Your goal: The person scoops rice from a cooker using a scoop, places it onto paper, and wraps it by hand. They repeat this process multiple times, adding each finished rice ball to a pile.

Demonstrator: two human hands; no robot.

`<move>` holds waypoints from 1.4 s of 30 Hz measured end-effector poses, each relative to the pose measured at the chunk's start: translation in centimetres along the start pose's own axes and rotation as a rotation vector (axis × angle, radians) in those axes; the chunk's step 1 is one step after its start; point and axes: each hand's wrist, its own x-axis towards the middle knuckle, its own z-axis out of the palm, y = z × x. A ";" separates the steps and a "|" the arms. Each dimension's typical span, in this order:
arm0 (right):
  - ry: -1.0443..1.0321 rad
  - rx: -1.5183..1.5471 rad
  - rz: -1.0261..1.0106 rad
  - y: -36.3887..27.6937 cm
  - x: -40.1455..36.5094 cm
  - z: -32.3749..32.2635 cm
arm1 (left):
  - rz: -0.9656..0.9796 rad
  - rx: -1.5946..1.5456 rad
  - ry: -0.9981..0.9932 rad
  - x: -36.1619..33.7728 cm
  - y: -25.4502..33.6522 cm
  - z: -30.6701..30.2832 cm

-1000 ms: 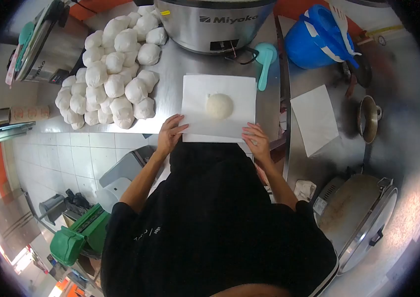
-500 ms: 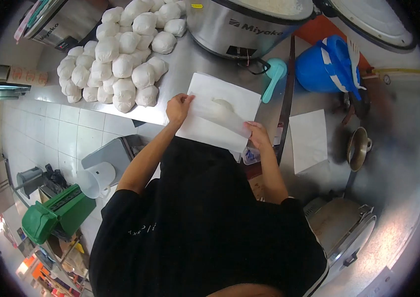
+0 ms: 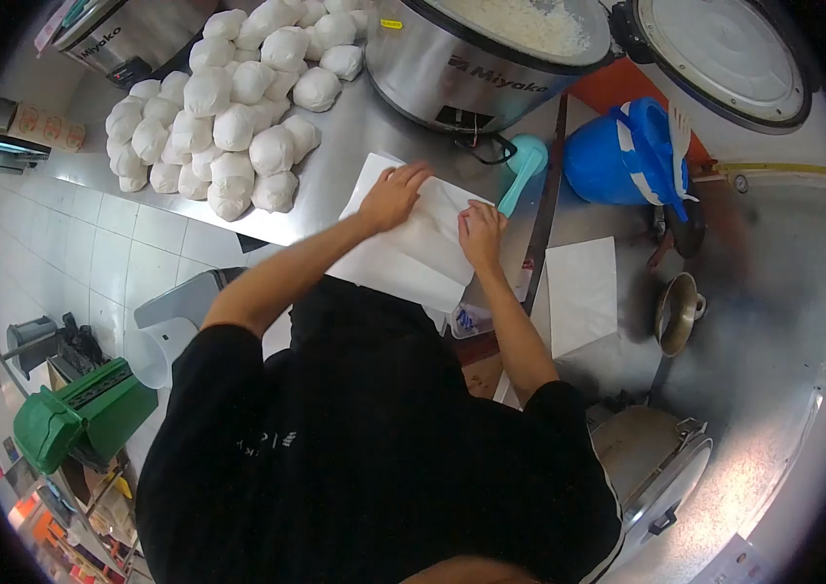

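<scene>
White paper sheets [image 3: 403, 277] lie on the steel counter in front of me. My left hand [image 3: 393, 198] rests on the upper part of the paper, fingers pointing right. My right hand [image 3: 481, 232] is at the right edge with its fingers bent together on the paper; whatever is between them is too small to make out. The paper is folded or overlapping beneath both hands. Just beyond my right hand lies a turquoise rice scoop [image 3: 522, 170].
Several white wrapped bundles [image 3: 233, 127] are piled at the left. A Miyako rice cooker [image 3: 491, 83] full of rice stands behind, its lid [image 3: 724, 58] at the right. A blue container [image 3: 603, 161], another paper sheet [image 3: 581, 292] and a metal pan [image 3: 678, 313] are on the right.
My left hand has moved right and up over the paper, and my right hand has moved up along its edge. The raised flap of paper is now down. The view has shifted slightly.
</scene>
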 end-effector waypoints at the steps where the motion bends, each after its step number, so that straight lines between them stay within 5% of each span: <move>1: 0.015 0.022 -0.017 -0.3 -0.1 -0.2 | 0.023 0.034 -0.025 1.3 -0.9 0.0; 4: -0.161 0.152 0.125 -0.2 0.2 -0.9 | 0.200 0.185 -0.357 3.9 -3.5 -0.4; 8: -0.212 0.350 0.186 -0.3 0.7 -2.3 | 0.254 0.133 -0.299 5.4 -5.9 -1.5; 11: -0.225 0.374 0.221 -0.4 1.0 -3.5 | 0.192 0.014 -0.482 6.0 -5.5 -4.8; 14: -0.413 0.456 0.329 -0.6 1.5 -5.4 | 0.195 -0.068 -0.390 3.9 -4.9 -7.4; 17: -0.594 0.369 0.168 -0.8 1.2 -6.6 | 0.045 -0.076 -0.312 1.0 -5.3 -7.6; 20: -0.718 0.375 0.310 -3.5 2.5 -8.0 | 0.070 -0.159 -0.026 -1.3 -4.6 -6.4; 22: -0.728 0.347 0.369 -2.6 3.2 -6.5 | 0.139 0.054 0.177 -0.2 -4.1 -4.5; 24: -0.729 0.329 0.336 -1.4 3.2 -5.2 | 0.150 0.160 0.136 1.0 -4.3 -2.9; 26: -0.710 0.324 0.206 -0.1 3.6 -4.5 | 0.113 0.154 -0.141 2.9 -6.3 -2.4; 29: -0.847 0.217 0.289 -1.1 3.9 -6.1 | 0.102 0.235 -0.492 4.6 -6.4 -5.1; 32: -0.708 0.327 0.159 -0.1 1.3 -5.3 | 0.005 0.245 -0.301 1.1 -6.0 -6.1; 35: -0.699 0.224 0.160 -2.6 2.3 -6.0 | -0.141 0.096 0.173 -4.7 -1.9 -4.1; 37: -0.527 0.230 0.090 -4.0 3.7 -5.0 | 0.111 0.059 0.026 -7.9 0.8 -0.8; 42: -0.350 0.207 -0.107 -5.0 3.7 -3.4 | 0.065 0.075 -0.100 -10.1 6.0 -0.6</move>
